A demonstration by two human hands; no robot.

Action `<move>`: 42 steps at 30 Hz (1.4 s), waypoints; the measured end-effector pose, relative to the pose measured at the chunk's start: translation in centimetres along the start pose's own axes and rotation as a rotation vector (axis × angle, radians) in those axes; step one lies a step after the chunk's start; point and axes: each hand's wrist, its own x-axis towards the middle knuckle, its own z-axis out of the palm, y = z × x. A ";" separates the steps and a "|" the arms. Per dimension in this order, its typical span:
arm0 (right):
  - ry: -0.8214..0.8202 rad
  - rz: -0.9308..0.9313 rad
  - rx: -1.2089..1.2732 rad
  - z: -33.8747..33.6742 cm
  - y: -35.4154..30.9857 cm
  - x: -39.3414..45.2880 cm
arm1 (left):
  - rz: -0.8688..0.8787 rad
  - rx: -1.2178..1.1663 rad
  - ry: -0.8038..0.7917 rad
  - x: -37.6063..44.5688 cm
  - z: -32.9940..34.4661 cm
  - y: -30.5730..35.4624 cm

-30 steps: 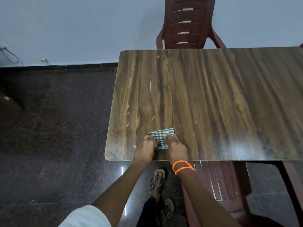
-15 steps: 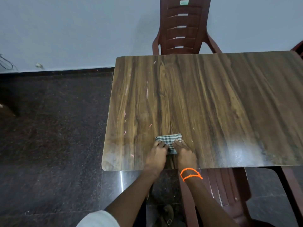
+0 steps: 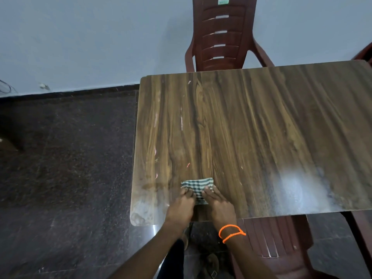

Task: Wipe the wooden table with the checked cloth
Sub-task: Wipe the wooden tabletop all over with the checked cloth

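A small folded checked cloth (image 3: 198, 187), green and white, lies on the wooden table (image 3: 251, 127) near its front edge, left of the middle. My left hand (image 3: 181, 206) presses on the cloth's left side and my right hand (image 3: 220, 206) on its right side, fingers bent down onto it. The near part of the cloth is hidden under my fingers. An orange bead bracelet (image 3: 231, 233) circles my right wrist. Pale streaks and small pink marks show on the tabletop's left part.
A dark red plastic chair (image 3: 221, 35) stands at the table's far side against the pale wall. Another red chair (image 3: 281, 248) sits under the near edge by my right arm. Dark speckled floor (image 3: 66, 168) lies to the left. My sandalled feet show below.
Both hands have stayed on the cloth near the front edge. The camera has tilted, so the table sits lower in view and more of the far chair shows.
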 end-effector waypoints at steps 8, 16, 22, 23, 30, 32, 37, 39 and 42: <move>0.166 0.151 0.060 -3.7 2.6 6.0 | 0.020 -0.098 0.029 7.7 -1.8 1.6; 0.192 0.044 0.066 -2.0 -2.7 7.4 | 0.007 -0.133 0.005 6.7 -3.7 -4.7; 0.153 0.047 0.086 -1.6 -0.7 3.7 | 0.105 -0.022 -0.118 3.6 -3.2 -2.7; 0.155 0.072 0.081 -2.0 0.1 3.9 | 0.101 -0.034 -0.109 4.4 -3.1 -1.9; 0.203 0.188 0.085 -5.5 2.6 10.6 | 0.074 -0.143 -0.006 12.8 -4.1 -0.6; 0.212 0.179 0.084 -5.5 1.5 12.6 | 0.057 -0.164 0.016 13.9 -4.8 -2.3; 0.215 0.116 0.106 -3.8 -1.8 13.7 | 0.067 -0.137 0.078 12.7 -5.6 -6.3; 0.214 0.064 0.115 -3.2 -2.0 12.2 | 0.086 -0.126 0.082 11.2 -5.3 -6.3; 0.197 0.007 0.099 -2.9 -0.4 9.9 | 0.116 -0.129 0.039 9.8 -4.6 -4.7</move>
